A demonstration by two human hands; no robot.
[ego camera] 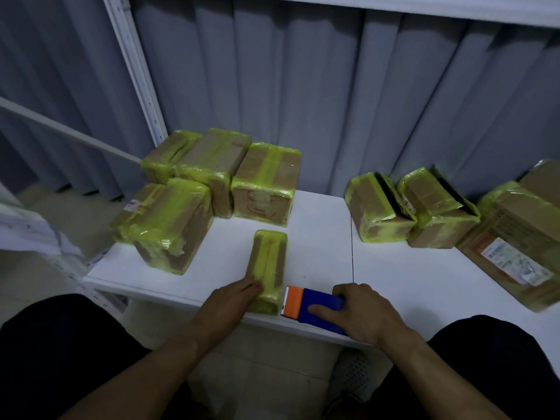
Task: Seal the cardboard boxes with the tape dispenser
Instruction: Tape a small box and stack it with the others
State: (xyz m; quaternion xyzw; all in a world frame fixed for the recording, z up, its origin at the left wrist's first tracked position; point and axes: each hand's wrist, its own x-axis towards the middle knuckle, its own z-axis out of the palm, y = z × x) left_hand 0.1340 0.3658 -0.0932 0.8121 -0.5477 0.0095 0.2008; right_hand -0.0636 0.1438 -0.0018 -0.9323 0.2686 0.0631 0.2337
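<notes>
A small narrow cardboard box (269, 259) with yellow-green tape along its top lies near the front edge of the white table (321, 237). My left hand (230, 301) rests against the box's near left side, fingers laid on it. My right hand (363, 310) grips a blue tape dispenser (318, 307) with an orange front end, which sits at the box's near right corner on the table edge.
Several taped boxes (212, 177) are piled at the back left. Two boxes (409, 204) with open dark flaps stand at the back right, beside a larger labelled carton (515, 241). A grey curtain hangs behind. My knees are below the table.
</notes>
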